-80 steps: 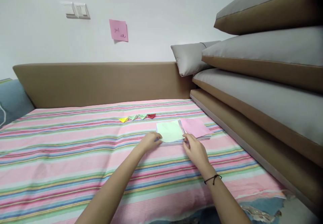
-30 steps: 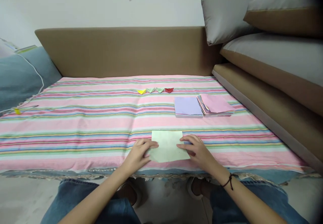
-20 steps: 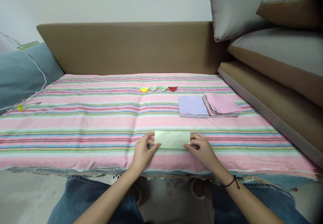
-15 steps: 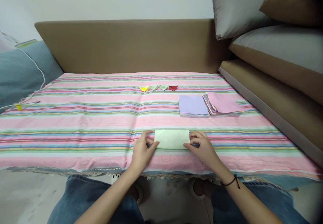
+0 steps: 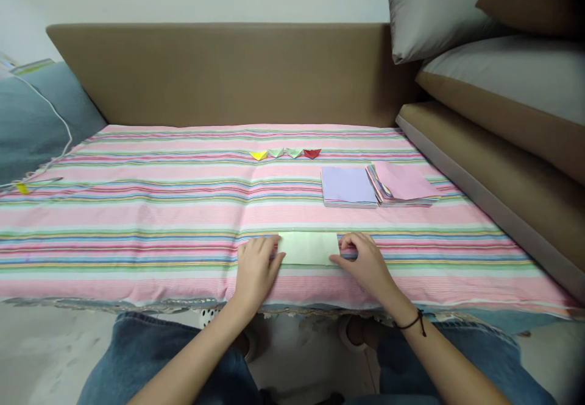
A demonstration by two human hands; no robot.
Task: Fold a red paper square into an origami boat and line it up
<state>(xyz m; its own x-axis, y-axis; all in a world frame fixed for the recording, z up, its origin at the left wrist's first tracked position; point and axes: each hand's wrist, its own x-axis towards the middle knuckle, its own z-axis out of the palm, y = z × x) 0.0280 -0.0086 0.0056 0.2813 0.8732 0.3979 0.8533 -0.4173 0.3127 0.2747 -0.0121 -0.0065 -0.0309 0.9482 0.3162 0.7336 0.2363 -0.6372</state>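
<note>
A pale green sheet of paper (image 5: 309,248), a long rectangle that looks folded in half, lies flat on the striped cloth (image 5: 183,217) in front of me. At its left end, my left hand (image 5: 256,268) grips it, thumb on the lower corner and fingers at the upper one. My right hand (image 5: 365,264) holds the other end, its thumb on the lower right corner and its fingers curled beside the edge. Beyond the paper stand small folded paper pieces in a row: yellow (image 5: 258,156), two light green and dark red (image 5: 312,153).
Stacks of purple paper (image 5: 348,184) and pink-topped paper (image 5: 406,181) lie to the right behind the green sheet. Grey-and-brown cushions (image 5: 493,82) pile up at the right. A brown backrest (image 5: 228,76) closes the far side. A white cable (image 5: 57,112) runs at the left.
My left fingers have moved from a loose curl to lying along the paper's left end. The right hand has shifted slightly on its end. The whole view has tilted down a little.
</note>
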